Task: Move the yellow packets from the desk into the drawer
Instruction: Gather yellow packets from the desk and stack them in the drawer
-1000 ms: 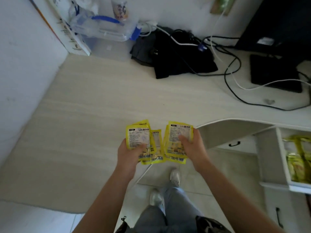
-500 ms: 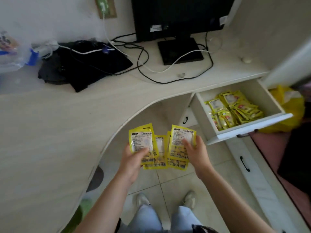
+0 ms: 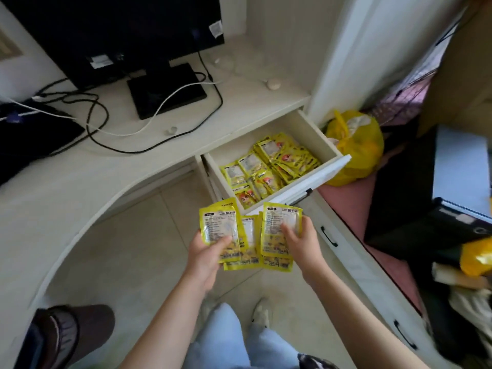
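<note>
You hold a fan of flat, glossy yellow foil packets (image 3: 249, 237) at the centre of the frame, long axes running up the frame, top edges aimed toward the open white wooden drawer (image 3: 316, 173) just above. Their pale printed label panels face you. Your left hand (image 3: 205, 258) pinches the left packets, thumb on top; your right hand (image 3: 302, 242) grips the right ones likewise. More yellow packets (image 3: 269, 167) lie heaped in the drawer, right of centre.
</note>
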Demonstrator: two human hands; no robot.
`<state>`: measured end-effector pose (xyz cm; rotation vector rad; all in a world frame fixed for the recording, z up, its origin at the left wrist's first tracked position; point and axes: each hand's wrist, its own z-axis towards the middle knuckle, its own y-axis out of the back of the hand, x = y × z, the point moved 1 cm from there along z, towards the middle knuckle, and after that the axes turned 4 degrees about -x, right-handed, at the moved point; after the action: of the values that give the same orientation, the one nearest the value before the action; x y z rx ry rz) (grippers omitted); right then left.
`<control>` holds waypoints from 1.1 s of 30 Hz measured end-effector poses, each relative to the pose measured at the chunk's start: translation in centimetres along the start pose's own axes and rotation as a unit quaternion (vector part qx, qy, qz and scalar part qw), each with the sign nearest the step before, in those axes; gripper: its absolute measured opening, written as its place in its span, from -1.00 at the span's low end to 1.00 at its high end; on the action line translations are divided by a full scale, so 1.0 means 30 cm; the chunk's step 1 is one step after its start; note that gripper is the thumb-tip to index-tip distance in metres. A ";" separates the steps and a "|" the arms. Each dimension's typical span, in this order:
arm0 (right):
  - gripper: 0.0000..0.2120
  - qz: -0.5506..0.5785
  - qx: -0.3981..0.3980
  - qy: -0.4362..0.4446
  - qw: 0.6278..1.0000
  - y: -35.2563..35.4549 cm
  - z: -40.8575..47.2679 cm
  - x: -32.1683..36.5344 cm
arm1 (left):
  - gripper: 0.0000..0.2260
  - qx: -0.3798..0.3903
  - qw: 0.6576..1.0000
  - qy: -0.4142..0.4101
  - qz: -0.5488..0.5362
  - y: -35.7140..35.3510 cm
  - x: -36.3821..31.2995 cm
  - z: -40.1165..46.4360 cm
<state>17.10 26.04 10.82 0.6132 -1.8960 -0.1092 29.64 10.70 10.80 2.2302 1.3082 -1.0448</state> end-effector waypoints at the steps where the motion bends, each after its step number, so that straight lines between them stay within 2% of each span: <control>1: -0.81 -0.001 -0.004 -0.004 1.000 0.021 0.028 -0.002 | -0.74 0.003 1.000 0.002 0.004 -0.035 -0.004 0.011; 7: -0.78 0.002 0.003 -0.029 1.000 0.080 0.211 0.033 | -0.68 0.011 1.000 0.004 0.009 -0.193 -0.052 0.118; 14: -0.80 -0.019 0.016 -0.012 1.000 0.070 0.475 0.150 | -0.68 0.007 0.999 0.035 0.006 -0.339 -0.132 0.319; 19: -0.69 -0.067 0.039 -0.008 0.997 0.044 0.649 0.223 | -0.65 -0.013 0.998 0.058 -0.009 -0.418 -0.182 0.430; 25: -0.46 -0.122 0.106 -0.026 0.987 0.005 0.844 0.282 | -0.64 -0.070 0.992 0.093 -0.044 -0.503 -0.215 0.523; 33: -0.45 -0.176 0.236 -0.058 0.954 -0.016 1.044 0.298 | -0.62 -0.159 0.974 0.131 -0.090 -0.619 -0.165 0.593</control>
<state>-13.08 15.03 5.41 1.2933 -1.9173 0.0861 4.81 6.27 3.82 2.0820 1.6812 -0.5547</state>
